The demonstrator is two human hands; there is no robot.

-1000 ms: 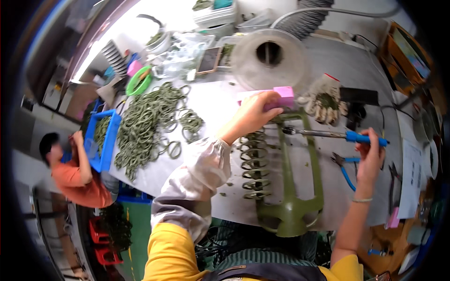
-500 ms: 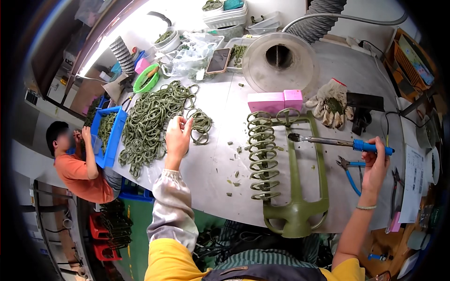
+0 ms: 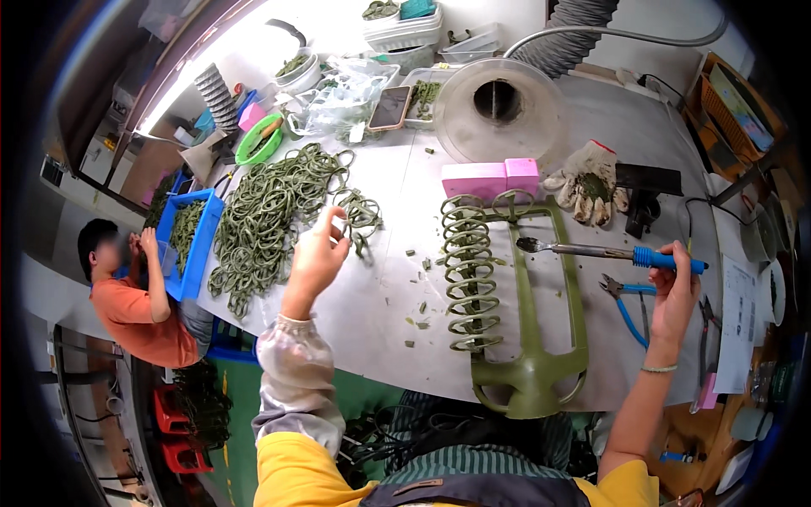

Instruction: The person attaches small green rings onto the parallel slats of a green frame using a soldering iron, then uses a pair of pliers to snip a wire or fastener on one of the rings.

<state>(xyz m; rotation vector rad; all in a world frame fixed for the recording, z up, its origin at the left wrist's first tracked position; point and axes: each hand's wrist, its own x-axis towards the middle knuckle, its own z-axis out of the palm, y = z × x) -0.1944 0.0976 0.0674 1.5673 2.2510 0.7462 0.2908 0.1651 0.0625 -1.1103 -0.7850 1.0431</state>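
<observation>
My left hand [image 3: 316, 260] hovers over the right side of a heap of green rings [image 3: 274, 207], its fingers bent and apart with nothing visible between them. A smaller cluster of rings [image 3: 363, 213] lies just beyond it. My right hand [image 3: 673, 296] is closed round the ribbed blue handle of a soldering iron [image 3: 596, 250]. The iron's dark, spoon-like tip points left, above a flat olive-green frame [image 3: 534, 367]. Along the frame's left bar, several green rings [image 3: 470, 287] stand in a row like a coil. At its far end is a pink block [image 3: 477, 179].
A dirty work glove [image 3: 587, 186], blue-handled pliers [image 3: 625, 308] and a dark metal stand [image 3: 646, 198] lie at the right. A translucent cone hood [image 3: 456, 106] is at the back, beside a phone [image 3: 391, 108]. A co-worker [image 3: 135, 296] works over a blue bin [image 3: 207, 241].
My left hand has drawn slightly back toward me, and its thumb and forefinger look farther apart. The whole view has shifted a little. My right hand still holds the iron over the frame.
</observation>
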